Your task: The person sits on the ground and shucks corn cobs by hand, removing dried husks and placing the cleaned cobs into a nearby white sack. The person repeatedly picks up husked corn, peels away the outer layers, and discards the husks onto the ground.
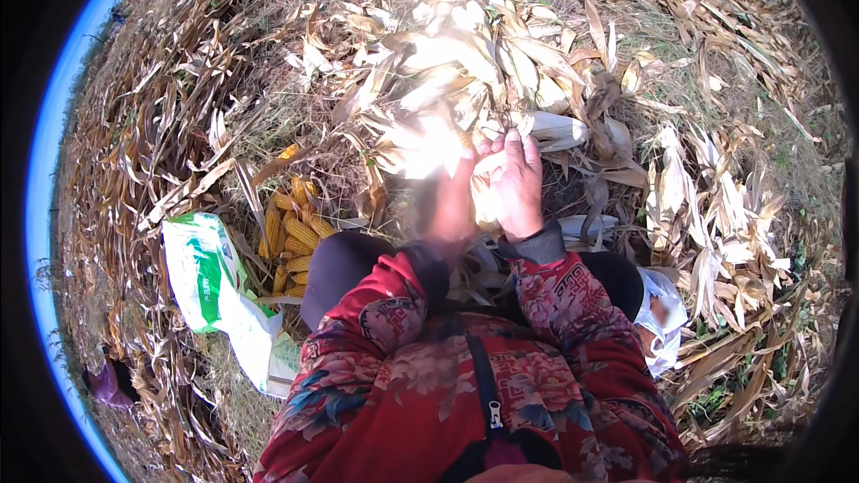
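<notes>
Both hands meet in front of my knees on an ear of corn with pale husk (484, 198) about it. My left hand (455, 204) is closed around the ear from the left, partly washed out by glare. From the right, my right hand (517, 181) grips the husk, with its thumb and fingers bent at the upper end. Glare and the fingers hide most of the ear, so how much kernel is bare I cannot tell. Just beyond the hands lies a heap of corn ears in dry husks (530, 74), one husked ear (553, 131) close to my right fingertips.
Husked-bare yellow corn ears (302, 235) lie piled beside my left knee. Left of them is a white and green printed sack (205, 275). A white plastic bag (661, 315) sits by my right knee. Loose dry husks (678, 194) and stalks (181, 114) cover the ground.
</notes>
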`<state>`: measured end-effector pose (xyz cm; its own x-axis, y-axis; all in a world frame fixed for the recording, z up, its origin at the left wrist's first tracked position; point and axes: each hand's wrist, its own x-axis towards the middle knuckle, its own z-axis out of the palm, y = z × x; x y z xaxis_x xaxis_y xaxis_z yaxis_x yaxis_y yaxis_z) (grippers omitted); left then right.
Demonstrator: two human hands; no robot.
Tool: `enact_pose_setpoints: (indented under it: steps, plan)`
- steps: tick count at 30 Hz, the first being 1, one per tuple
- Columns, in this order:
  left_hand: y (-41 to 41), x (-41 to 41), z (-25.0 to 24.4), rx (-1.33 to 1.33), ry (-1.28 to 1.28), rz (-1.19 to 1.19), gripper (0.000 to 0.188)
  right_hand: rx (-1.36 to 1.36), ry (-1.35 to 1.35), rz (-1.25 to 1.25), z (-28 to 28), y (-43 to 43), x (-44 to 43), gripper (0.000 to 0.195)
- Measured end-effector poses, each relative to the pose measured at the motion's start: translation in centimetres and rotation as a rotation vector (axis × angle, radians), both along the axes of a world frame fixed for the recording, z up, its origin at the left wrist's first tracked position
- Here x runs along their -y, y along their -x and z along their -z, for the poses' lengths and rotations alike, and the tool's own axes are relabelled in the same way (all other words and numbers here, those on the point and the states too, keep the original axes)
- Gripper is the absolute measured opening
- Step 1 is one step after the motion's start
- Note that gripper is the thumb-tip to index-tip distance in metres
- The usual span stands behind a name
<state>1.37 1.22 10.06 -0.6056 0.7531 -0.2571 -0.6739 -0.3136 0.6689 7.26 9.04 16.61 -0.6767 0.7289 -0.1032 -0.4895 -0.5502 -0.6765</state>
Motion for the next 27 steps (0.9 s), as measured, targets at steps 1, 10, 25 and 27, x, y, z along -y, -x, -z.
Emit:
enact_pose_setpoints:
  steps: [1,10,25,27]
  plan:
    - [0.1,0.2,0.1,-0.08,0.054,-0.008,0.051,0.02,-0.049,-0.009,-0.2,-0.1,0.2,0.016]
    - [6.3,6.1,-3.1,0.451,0.144,-0.312,0.058,0.292,-0.429,-0.469,-1.5,-7.4,5.3,0.016]
    - [3.5,5.3,-2.9,-0.1,0.281,0.009,0.056,0.296,-0.105,-0.158,-3.7,-7.7,-4.6,0.019]
    - [2.8,4.7,-2.5,-0.174,0.3,0.054,0.051,0.405,-0.131,-0.339,-3.4,-6.7,-3.8,0.026]
